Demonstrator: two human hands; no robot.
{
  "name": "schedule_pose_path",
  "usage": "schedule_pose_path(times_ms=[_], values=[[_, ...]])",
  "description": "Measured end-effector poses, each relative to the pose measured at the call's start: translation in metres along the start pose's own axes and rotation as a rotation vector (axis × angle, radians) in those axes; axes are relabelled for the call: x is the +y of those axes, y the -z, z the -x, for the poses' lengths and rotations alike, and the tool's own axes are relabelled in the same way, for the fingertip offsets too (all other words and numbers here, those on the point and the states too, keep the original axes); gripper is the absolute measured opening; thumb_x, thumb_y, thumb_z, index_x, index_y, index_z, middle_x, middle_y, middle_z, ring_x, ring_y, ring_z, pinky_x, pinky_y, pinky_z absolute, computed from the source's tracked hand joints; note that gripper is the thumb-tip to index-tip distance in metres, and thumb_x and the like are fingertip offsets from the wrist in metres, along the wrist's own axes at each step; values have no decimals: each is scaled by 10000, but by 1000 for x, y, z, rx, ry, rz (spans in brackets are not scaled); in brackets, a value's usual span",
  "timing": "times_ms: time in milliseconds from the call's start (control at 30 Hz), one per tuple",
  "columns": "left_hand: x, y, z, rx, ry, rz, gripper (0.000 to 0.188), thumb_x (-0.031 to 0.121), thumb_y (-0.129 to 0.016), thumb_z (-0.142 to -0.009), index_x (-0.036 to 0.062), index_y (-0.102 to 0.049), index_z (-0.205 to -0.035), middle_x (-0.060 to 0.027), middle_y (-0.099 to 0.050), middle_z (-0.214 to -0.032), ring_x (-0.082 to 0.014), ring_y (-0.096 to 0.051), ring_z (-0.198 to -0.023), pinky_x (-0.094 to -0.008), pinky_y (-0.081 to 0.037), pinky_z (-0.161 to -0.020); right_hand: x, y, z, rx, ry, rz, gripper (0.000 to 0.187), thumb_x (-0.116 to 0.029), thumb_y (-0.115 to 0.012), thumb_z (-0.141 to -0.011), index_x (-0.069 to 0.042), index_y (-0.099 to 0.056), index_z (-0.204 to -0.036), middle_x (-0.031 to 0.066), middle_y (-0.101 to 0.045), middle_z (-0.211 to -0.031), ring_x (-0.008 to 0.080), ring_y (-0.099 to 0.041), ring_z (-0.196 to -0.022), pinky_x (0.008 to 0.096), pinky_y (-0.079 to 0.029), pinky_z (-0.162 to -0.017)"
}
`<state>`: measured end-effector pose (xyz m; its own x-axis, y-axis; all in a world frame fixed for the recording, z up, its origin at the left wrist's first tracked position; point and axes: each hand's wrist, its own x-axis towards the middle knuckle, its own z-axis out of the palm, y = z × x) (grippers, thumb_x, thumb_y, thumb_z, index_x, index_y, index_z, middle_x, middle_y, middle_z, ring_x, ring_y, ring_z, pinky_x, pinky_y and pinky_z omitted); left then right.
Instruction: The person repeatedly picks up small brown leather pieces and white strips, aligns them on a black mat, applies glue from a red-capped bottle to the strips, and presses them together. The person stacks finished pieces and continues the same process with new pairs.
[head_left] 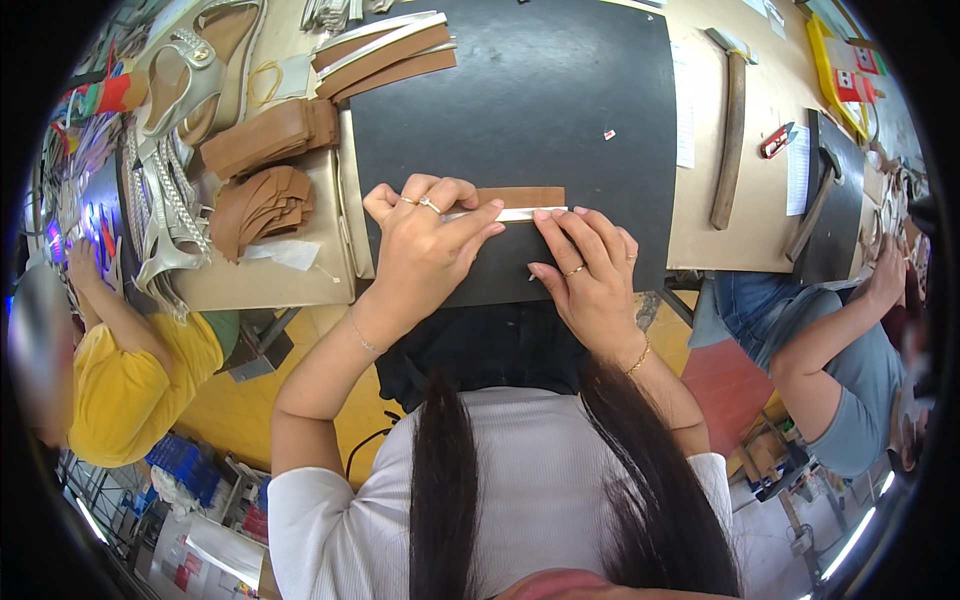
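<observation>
From the head view, here's the brown strip (530, 195), flat on the black surface (510, 100) in front of the person, with a narrow white strip (520, 214) running along its near side. The left hand (425, 235) bends its forefinger down to the white strip, thumb close by; whether those fingers truly pinch it, I can't quite tell. The right hand (590, 265) rests its fingertips at the right end, thumb well apart from them, so no clamp there. And here's the danger: the white strip is narrow, so uneven pressure between the hands could skew it. Should the left fingers lift, that end might spring up. Too hard a push, and both could slide on that smooth surface, or crease.
</observation>
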<state>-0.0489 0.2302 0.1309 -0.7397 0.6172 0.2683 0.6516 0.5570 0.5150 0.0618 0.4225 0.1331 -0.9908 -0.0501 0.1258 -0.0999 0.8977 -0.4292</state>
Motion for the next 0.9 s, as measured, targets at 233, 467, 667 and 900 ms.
schedule_pose_path(times_ms=[233, 467, 667, 900], values=[[-4, 15, 11, -1, 100, 3, 268, 239, -848, -732, 143, -782, -974, 51, -658, -958, -136, -580, -883, -355, -283, -847, 0, 0, -1, -1, 36, 88, 544, -285, -753, -831, -110, -628, -1331, 15, -593, -1283, 218, -525, -1213, 388, -365, -979], [-13, 36, 30, -6, 287, 34, 336, 222, -858, -723, 94, -764, -1019, 4, -665, -969, -167, -600, -925, -340, -324, -880, 0, -2, 2, -33, 36, 125, 544, -324, -737, -859, -112, -622, -1347, 19, -591, -1307, 224, -515, -1235, 396, -361, -999], [-7, 33, 33, -14, 411, 76, 266, 211, -828, -776, 87, -758, -1001, -22, -626, -1008, -188, -579, -950, -322, -332, -873, 0, -4, 5, -40, 39, 144, 554, -339, -737, -868, -109, -620, -1358, 29, -582, -1342, 236, -503, -1258, 407, -353, -1016], [-7, 32, 29, -52, 436, 85, 231, 206, -817, -791, 89, -747, -978, -19, -602, -1010, -196, -554, -985, -324, -333, -875, 0, -3, 6, -47, 48, 121, 604, -280, -761, -844, -93, -592, -1392, 57, -562, -1352, 248, -485, -1287, 423, -345, -1039]])
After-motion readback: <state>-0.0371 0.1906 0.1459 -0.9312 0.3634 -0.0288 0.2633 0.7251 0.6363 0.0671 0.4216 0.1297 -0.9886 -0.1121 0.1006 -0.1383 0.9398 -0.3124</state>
